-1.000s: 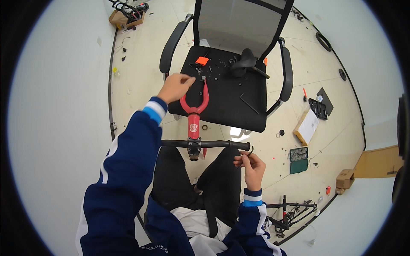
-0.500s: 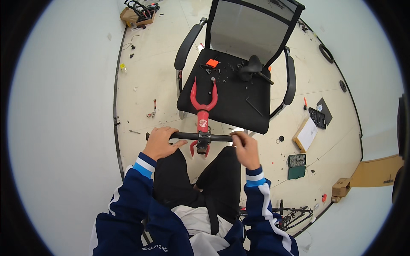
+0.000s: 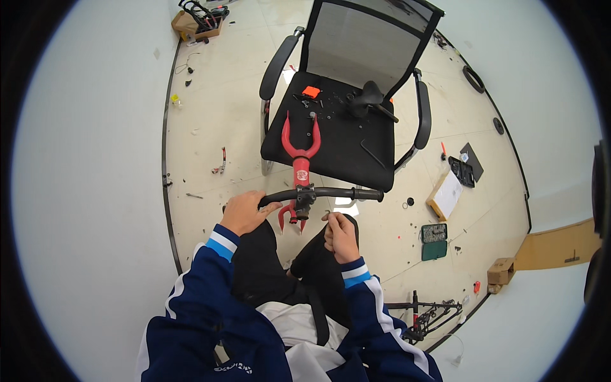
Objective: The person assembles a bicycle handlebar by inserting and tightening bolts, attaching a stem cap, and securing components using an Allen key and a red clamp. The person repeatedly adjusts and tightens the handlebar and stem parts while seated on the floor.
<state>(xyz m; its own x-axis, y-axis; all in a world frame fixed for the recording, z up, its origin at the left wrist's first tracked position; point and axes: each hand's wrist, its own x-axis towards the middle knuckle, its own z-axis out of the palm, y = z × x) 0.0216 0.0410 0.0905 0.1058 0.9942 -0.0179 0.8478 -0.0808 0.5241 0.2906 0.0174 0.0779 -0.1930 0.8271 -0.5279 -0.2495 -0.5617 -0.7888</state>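
Observation:
My left hand (image 3: 247, 212) is closed round the left end of a black bicycle handlebar (image 3: 331, 191). The bar's middle sits in a black stem clamp (image 3: 305, 195), at the near end of a red bicycle fork (image 3: 301, 169) whose prongs rest on the chair seat. Below the bar show the prongs of another red forked part (image 3: 281, 219). Off the bar, near the stem, my right hand (image 3: 342, 237) is closed in a pinch; a small dark tip shows at its fingers, too small to name. The bar's right grip (image 3: 368, 195) is untouched.
A black office chair (image 3: 328, 165) stands ahead, bearing a saddle (image 3: 367, 99), a hex key (image 3: 372, 153), an orange piece (image 3: 311, 91) and small hardware. On the right floor lie a tool case (image 3: 461, 170), a green box (image 3: 434, 249) and a bicycle frame (image 3: 417, 315).
My right hand has let go of the handlebar and moved down and left, into a pinch. The bar's right end has come into sight, and its angle has turned slightly. My left hand stays on it.

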